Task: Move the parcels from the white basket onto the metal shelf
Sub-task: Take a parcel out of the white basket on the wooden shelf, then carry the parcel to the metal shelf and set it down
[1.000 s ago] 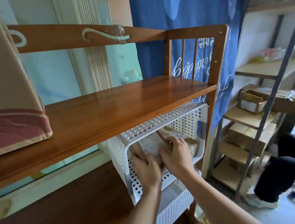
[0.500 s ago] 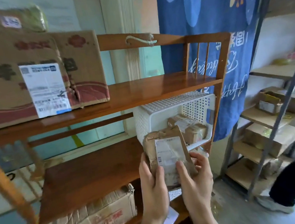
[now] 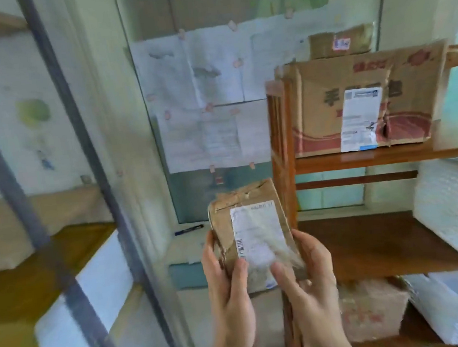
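I hold a small brown parcel [image 3: 252, 227] with a white shipping label upright in front of me, at centre frame. My left hand [image 3: 228, 290] grips its left edge and my right hand [image 3: 308, 275] grips its right edge, thumbs on the label. The white perforated basket [image 3: 455, 216] stands at the far right on the middle board of the wooden rack, partly cut off by the frame. The metal shelf [image 3: 77, 150], with grey uprights and wooden boards, fills the left side, blurred.
A wooden rack [image 3: 282, 150] stands right of centre with a big torn cardboard box [image 3: 362, 104] on its top board. A white box [image 3: 93, 297] lies on the metal shelf. Papers are pinned on the wall behind. Another carton [image 3: 371, 308] sits low.
The view has swung left, from the wooden rack toward the metal shelf. Both hands lifted the parcel out of the white basket and carried it left with them.
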